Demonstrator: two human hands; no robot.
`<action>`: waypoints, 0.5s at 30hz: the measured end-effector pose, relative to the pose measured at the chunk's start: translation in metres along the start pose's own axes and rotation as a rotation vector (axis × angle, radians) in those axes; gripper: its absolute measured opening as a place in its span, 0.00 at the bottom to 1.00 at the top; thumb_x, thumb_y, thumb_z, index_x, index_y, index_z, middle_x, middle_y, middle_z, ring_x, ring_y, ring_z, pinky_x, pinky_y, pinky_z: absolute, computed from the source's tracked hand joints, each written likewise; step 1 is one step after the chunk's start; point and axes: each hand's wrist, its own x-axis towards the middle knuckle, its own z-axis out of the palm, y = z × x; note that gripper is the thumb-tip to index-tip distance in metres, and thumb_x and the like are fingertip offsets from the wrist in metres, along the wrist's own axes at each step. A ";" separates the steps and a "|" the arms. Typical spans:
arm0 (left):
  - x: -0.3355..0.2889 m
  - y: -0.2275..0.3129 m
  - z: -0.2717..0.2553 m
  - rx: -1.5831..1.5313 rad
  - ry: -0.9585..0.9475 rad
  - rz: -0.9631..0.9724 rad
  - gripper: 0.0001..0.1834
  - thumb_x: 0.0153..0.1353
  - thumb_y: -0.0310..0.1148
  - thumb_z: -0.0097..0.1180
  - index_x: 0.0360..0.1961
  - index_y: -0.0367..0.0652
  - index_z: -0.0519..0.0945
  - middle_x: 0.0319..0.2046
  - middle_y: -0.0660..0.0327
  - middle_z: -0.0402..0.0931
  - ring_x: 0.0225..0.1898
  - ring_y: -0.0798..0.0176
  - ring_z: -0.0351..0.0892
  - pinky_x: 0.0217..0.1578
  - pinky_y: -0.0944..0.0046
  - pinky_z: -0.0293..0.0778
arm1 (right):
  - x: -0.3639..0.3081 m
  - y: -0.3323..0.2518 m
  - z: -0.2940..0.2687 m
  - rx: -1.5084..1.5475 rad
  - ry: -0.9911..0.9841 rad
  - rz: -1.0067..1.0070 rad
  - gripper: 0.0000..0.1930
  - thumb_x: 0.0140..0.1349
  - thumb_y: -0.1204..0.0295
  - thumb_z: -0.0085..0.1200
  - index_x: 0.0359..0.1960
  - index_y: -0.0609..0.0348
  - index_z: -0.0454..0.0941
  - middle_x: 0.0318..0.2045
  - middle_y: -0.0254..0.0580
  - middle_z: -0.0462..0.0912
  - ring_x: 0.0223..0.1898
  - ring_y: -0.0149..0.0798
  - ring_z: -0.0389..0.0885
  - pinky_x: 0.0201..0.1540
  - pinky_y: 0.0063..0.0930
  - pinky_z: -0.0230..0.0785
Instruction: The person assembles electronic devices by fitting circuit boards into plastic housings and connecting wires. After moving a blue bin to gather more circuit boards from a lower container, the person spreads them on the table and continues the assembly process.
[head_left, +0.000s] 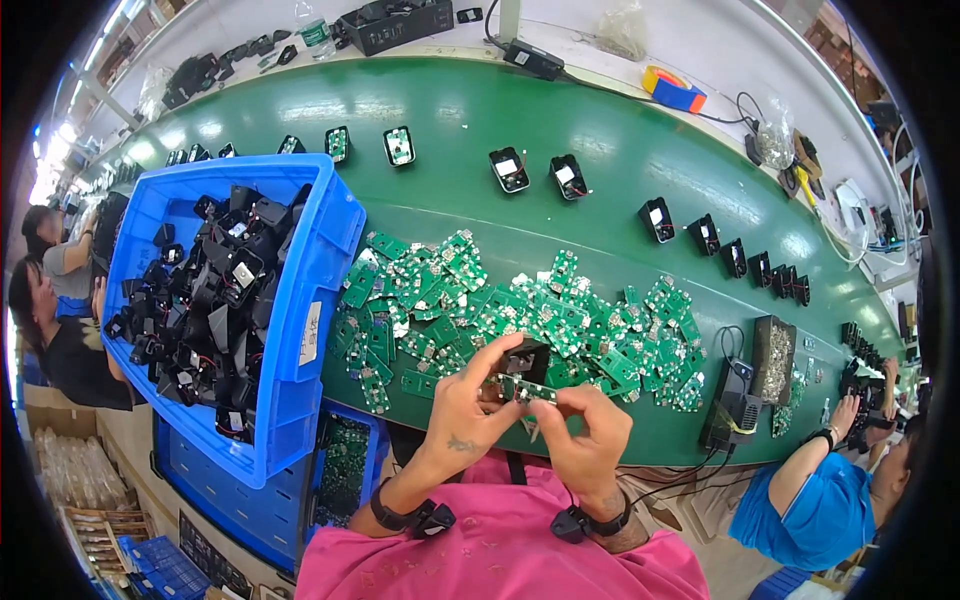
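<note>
Close to my body at the table's near edge, my left hand (462,425) is closed around a small black plastic housing (527,358). My right hand (588,438) pinches a small green circuit board (530,391) against the near side of that housing. Whether the board sits inside or only touches the rim, I cannot tell. Just beyond both hands spreads a loose heap of green circuit boards (545,318). To the left, a blue crate (318,250) is full of black housings (225,300), some with thin red wires.
Black housings stand in a row along the green table (450,190), some with green boards (399,146). A black power unit (737,405) and a foam block (773,360) stand at the right. Rolls of tape (675,90) lie at the back. Co-workers sit on both sides.
</note>
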 end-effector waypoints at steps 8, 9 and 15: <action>-0.002 -0.011 0.006 0.018 -0.023 0.186 0.34 0.53 0.13 0.62 0.62 0.44 0.74 0.55 0.53 0.75 0.45 0.63 0.85 0.42 0.67 0.83 | 0.001 0.010 -0.002 0.208 -0.031 0.104 0.04 0.59 0.78 0.64 0.32 0.67 0.82 0.30 0.40 0.82 0.28 0.29 0.78 0.28 0.23 0.67; -0.002 -0.011 0.006 0.016 -0.024 0.184 0.34 0.53 0.13 0.62 0.62 0.44 0.74 0.55 0.53 0.75 0.45 0.63 0.85 0.42 0.67 0.83 | 0.003 0.011 -0.006 0.329 -0.014 0.216 0.04 0.59 0.78 0.63 0.31 0.66 0.81 0.29 0.41 0.82 0.27 0.28 0.77 0.27 0.22 0.66; 0.005 -0.014 0.009 -0.017 0.077 0.347 0.30 0.54 0.13 0.60 0.60 0.42 0.77 0.57 0.52 0.73 0.42 0.65 0.85 0.37 0.69 0.83 | 0.014 -0.010 -0.015 0.183 -0.176 0.160 0.10 0.60 0.74 0.64 0.24 0.66 0.79 0.19 0.37 0.79 0.20 0.28 0.74 0.23 0.23 0.63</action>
